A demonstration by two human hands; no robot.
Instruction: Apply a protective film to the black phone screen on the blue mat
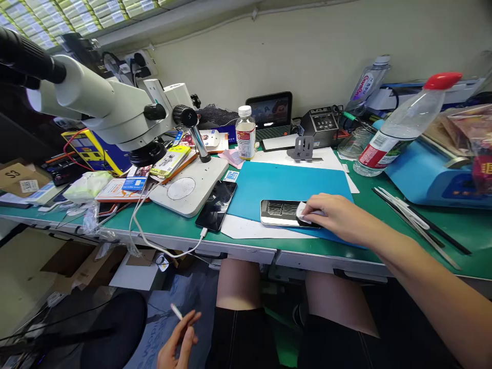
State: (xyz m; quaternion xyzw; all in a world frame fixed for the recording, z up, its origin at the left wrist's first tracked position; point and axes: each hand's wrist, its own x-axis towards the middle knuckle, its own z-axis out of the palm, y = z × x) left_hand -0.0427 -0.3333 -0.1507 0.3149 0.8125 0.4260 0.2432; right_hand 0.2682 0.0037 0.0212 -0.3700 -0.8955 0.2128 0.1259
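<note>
My right hand [333, 214] pinches a white wipe [303, 212] and presses it on the right part of a phone [277, 209]. The phone lies flat, its dark glass reflecting the ceiling. Under it are a blue mat [284, 179] and a white sheet of paper [246, 229]. Low in the view, beside my leg and below the table edge, my left hand [179, 341] holds a cigarette [176, 311] between its fingers. Another black phone [217, 206], with a white cable [169, 252] at its lower end, lies left of the mat against the microscope base.
A microscope [115, 110] on a pale base [184, 189] fills the left. Behind the mat stand a drink bottle [246, 134], a small laptop [271, 113] and a metal holder [303, 148]. A red-capped bottle [403, 128], a blue machine [434, 174] and thin tools [418, 225] are at right.
</note>
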